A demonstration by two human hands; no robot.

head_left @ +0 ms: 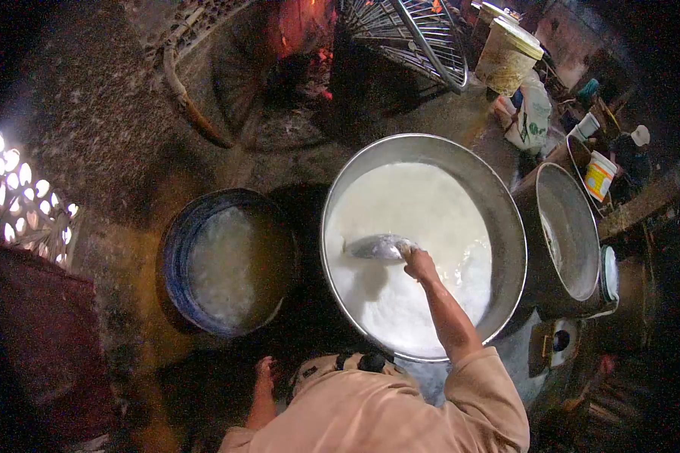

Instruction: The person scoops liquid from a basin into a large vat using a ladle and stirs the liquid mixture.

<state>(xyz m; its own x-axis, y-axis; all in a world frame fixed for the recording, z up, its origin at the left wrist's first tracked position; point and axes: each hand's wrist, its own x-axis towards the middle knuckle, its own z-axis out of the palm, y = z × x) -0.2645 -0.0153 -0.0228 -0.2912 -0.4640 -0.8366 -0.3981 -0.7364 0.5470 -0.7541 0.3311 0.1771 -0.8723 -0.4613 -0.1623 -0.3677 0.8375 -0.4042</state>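
My right hand (420,266) is closed around the handle end of a metal scoop (378,247). The scoop's rounded blade lies level over the large metal pot (510,249), at or just above the white liquid (415,196) inside; contact cannot be made out. Foam covers the near part of that liquid. Low beside my body hangs my left hand (264,368), in dim light, away from the pots. Its fingers are too dark to read, and nothing shows in it. A blue-rimmed tub (180,257) with cloudy liquid stands to the left of the pot.
Beyond the pot, a fire glows (306,30) beside a wire basket (431,45). On the right stand another deep metal pot (567,230), a white bucket (510,57), a plastic bag (533,117) and a small yellow-labelled tub (600,177). A curved pole (193,113) lies at the upper left.
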